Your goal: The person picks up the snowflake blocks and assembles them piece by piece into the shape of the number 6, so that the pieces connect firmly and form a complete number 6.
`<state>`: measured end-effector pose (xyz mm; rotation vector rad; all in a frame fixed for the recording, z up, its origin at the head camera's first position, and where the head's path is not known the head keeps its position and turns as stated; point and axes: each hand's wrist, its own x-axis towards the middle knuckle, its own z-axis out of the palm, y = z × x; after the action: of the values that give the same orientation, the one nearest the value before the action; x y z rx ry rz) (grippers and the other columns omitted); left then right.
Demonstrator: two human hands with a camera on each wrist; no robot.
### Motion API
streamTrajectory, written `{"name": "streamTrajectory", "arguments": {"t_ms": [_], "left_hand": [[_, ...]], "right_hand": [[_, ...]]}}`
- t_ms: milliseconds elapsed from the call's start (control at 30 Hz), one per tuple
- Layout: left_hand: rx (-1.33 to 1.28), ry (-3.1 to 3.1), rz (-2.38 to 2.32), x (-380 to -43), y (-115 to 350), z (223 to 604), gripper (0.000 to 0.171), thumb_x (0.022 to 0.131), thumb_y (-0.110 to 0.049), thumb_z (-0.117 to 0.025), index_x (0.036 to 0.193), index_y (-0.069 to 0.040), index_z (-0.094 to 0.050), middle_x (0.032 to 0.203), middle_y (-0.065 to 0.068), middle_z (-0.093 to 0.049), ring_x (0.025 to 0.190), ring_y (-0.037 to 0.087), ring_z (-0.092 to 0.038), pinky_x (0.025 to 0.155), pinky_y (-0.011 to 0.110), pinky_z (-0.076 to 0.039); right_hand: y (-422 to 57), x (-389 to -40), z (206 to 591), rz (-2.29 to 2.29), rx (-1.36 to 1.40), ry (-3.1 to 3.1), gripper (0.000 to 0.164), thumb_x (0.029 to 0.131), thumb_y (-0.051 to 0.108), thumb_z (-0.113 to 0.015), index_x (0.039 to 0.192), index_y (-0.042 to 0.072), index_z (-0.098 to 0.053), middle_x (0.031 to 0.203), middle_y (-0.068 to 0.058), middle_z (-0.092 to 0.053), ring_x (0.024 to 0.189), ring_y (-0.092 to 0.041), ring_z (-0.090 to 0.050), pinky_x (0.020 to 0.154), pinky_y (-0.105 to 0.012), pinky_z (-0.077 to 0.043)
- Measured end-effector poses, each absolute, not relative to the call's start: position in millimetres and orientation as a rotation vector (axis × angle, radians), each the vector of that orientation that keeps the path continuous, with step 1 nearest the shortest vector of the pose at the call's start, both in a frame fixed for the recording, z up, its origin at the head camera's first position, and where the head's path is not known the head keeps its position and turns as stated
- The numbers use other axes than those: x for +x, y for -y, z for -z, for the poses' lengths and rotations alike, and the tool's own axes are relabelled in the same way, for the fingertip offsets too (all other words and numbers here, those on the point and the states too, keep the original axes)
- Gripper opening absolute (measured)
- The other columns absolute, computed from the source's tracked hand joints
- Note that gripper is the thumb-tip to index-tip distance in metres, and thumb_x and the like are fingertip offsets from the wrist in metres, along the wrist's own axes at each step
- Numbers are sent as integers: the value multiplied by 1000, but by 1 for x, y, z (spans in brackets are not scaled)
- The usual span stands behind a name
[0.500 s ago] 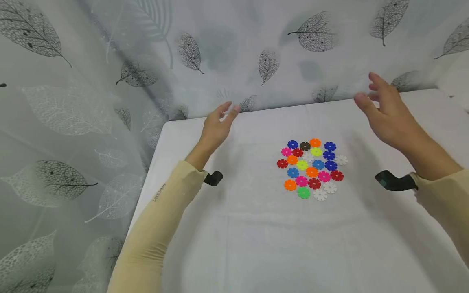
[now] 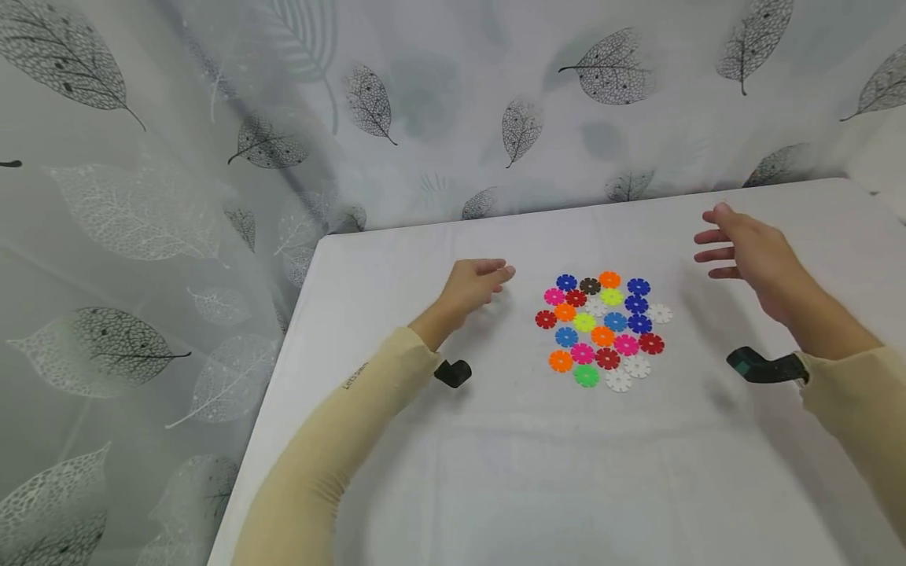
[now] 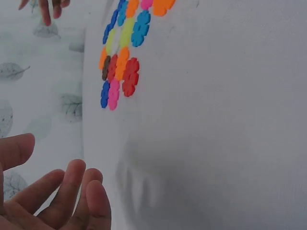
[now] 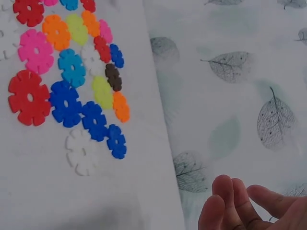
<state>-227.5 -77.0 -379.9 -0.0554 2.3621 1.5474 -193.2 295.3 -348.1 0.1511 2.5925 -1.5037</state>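
Several flat, notched plastic discs lie spread in a loose patch on the white table, among them a green disc (image 2: pixel 586 376), a dark red disc (image 4: pixel 29 98) and a brown disc (image 2: pixel 590 286). My left hand (image 2: pixel 470 289) hovers to the left of the patch, fingers loosely extended toward it and holding nothing. On the other side my right hand (image 2: pixel 759 255) is raised above the table, its fingers spread apart and nothing in them. In the left wrist view the discs, such as a red disc (image 3: pixel 130 77), lie beyond the left fingertips.
A white cloth covers the table (image 2: pixel 510 472). Behind it and along the left hangs a grey-white curtain (image 2: pixel 439 102) printed with leaves. A black wrist-camera mount (image 2: pixel 453 373) juts from the left sleeve, and another black mount (image 2: pixel 764 366) from the right.
My left hand has moved right and nearer, toward the discs. The right hand has come lower, its fingers now pointing left. The discs lie as before.
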Motion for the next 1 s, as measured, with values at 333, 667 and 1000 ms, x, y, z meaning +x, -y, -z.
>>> {"name": "streamTrajectory", "arguments": {"t_ms": [333, 667, 1000], "left_hand": [[-14, -2512, -1223, -222, 52, 397, 35, 96, -34, -71, 126, -16, -73, 119, 1, -69, 105, 19, -61, 89, 33, -55], [104, -2593, -1050, -211, 34, 406, 31, 90, -32, -79, 115, -14, -78, 105, -1, -72, 90, 15, -60, 72, 24, -53], [178, -2764, -786, -205, 23, 408, 31, 82, -40, -85, 107, -22, -82, 99, -7, -76, 97, 13, -61, 73, 25, -47]], "right_hand": [[-310, -193, 383, 1246, 109, -2518, 89, 98, 66, -45, 155, -2, -32, 148, -32, -42, 130, -47, -48, 84, -28, -57], [-305, -189, 401, 975, -24, -2563, 67, 96, 50, -65, 138, -1, -58, 120, -26, -64, 105, -36, -59, 84, -45, -55], [-293, -191, 402, 876, -78, -2640, 58, 84, 37, -83, 123, -3, -67, 104, -18, -66, 102, -39, -56, 89, -59, -51]]}}
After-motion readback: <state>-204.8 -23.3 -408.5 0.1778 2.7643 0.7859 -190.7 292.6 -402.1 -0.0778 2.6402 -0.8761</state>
